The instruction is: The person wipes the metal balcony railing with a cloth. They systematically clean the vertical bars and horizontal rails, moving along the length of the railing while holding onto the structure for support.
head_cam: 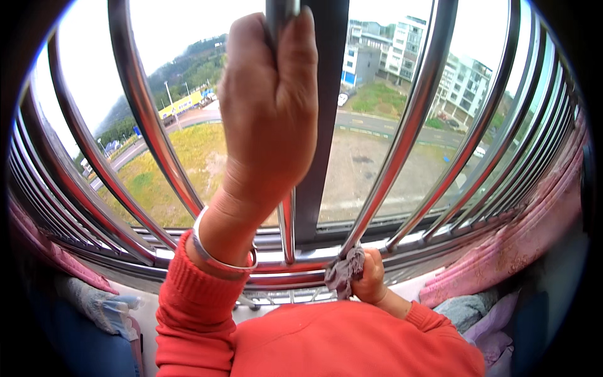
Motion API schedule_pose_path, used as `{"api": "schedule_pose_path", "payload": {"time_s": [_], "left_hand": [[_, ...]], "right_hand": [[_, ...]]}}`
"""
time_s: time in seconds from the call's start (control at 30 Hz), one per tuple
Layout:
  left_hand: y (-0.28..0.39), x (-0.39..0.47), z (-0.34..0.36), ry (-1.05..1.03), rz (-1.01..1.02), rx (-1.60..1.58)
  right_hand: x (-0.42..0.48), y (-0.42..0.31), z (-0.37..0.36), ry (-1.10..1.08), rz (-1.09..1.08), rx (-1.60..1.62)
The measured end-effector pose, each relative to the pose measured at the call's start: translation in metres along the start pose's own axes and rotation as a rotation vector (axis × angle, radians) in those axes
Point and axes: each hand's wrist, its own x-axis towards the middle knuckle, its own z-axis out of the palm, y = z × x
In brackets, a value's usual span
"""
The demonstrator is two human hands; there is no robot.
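Note:
My left hand (273, 89) is raised high in front of me, its fingers wrapped around an upright polished metal bar (287, 231) of a window guard. A silvery bangle (202, 245) circles that wrist above a red sleeve. Lower down on the right, my right hand (372, 278) grips a crumpled grey cloth (346, 273). The cloth lies against the foot of another upright bar (400, 146), by the lower horizontal rail (306, 268). My left hand hides part of its bar, and the cloth covers some of the right fingers.
A dark window frame post (325, 118) stands just behind the bars. Pink curtains (509, 254) hang at both sides. Folded pale blue lace fabric (99, 301) lies low on the left. Outside are a road, grass and buildings (410, 47).

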Motion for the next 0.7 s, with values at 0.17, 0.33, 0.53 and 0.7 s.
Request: {"api": "schedule_pose_path", "payload": {"time_s": [0.17,0.33,0.53,0.7], "left_hand": [[0.001,0.004,0.0,-0.045,-0.046,-0.071],[0.01,0.006,-0.006,-0.131,-0.168,-0.127],[0.02,0.002,-0.05,-0.062,0.402,0.661],[0.006,0.011,-0.097,0.294,0.359,0.902]], "right_hand": [[0.033,-0.03,0.001,0.053,-0.169,0.152],[0.066,-0.072,0.034,-0.168,0.206,0.546],[0.083,-0.077,0.071,-0.218,0.443,0.982],[0.161,-0.108,0.04,-0.089,0.29,1.24]]}}
